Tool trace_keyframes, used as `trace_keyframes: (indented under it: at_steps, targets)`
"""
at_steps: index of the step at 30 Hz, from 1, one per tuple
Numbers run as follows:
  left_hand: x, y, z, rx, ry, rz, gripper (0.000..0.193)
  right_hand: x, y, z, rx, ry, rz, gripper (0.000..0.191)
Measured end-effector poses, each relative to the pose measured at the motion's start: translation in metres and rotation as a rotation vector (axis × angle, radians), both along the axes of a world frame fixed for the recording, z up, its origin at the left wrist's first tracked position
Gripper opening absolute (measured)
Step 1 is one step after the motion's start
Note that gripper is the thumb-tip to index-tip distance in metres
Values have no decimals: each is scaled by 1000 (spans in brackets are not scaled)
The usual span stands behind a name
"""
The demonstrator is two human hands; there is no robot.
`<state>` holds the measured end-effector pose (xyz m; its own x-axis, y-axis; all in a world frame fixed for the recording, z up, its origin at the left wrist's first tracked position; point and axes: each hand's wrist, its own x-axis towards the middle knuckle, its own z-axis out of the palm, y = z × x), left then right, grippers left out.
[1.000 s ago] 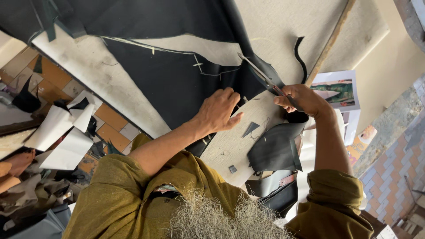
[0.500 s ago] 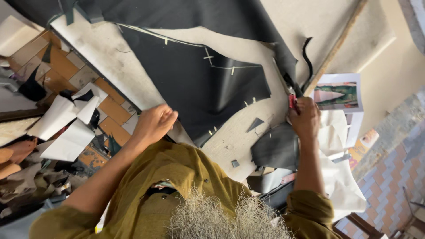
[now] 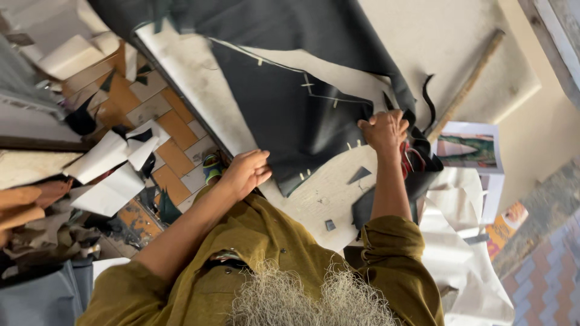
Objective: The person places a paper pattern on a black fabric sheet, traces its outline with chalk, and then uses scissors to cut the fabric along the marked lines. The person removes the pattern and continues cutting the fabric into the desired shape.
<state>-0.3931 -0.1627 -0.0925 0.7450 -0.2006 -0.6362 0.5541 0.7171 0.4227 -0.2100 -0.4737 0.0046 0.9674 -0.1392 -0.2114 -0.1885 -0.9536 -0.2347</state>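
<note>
Two hands are on the dark cloth (image 3: 290, 115), which lies spread over the pale bench (image 3: 199, 78) with light chalk lines and short tick marks across it. My right hand (image 3: 383, 128) is closed in a fist on a bunched fold at the cloth's far side, just above something red-handled (image 3: 406, 158) that I can't make out clearly. My left hand (image 3: 244, 172) sits at the near corner of the cloth with the fingers curled. Whether they pinch the edge or only rest on it, I can't tell.

I'd judge this to be the shifting step, dragging the piece round to sit flat. Any next move calls for an even pull from both sides, so the marked lines stay unwrinkled and the small dark offcuts (image 3: 359, 175) beside the edge don't get caught underneath. A wooden stick (image 3: 468, 75) lies well apart.
</note>
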Motion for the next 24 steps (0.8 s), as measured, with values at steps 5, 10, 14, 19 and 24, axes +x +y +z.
trace_keyframes:
  at_steps: [5,10,14,19,24]
  targets:
    - [25,-13,21,73,106,107,56,13,-12,-29,140,-289,109,58]
    - [30,-26,53,269,95,81,48,12,-13,-18,179,-19,-78,45]
    - [33,-27,78,470,-149,43,58,2,-8,16,104,-108,193,47]
    - [85,13,138,560,-797,58,56,-14,-20,109,506,-77,-26,45]
    - [196,44,214,467,-992,-179,59,-53,-6,216,1307,-420,37,33]
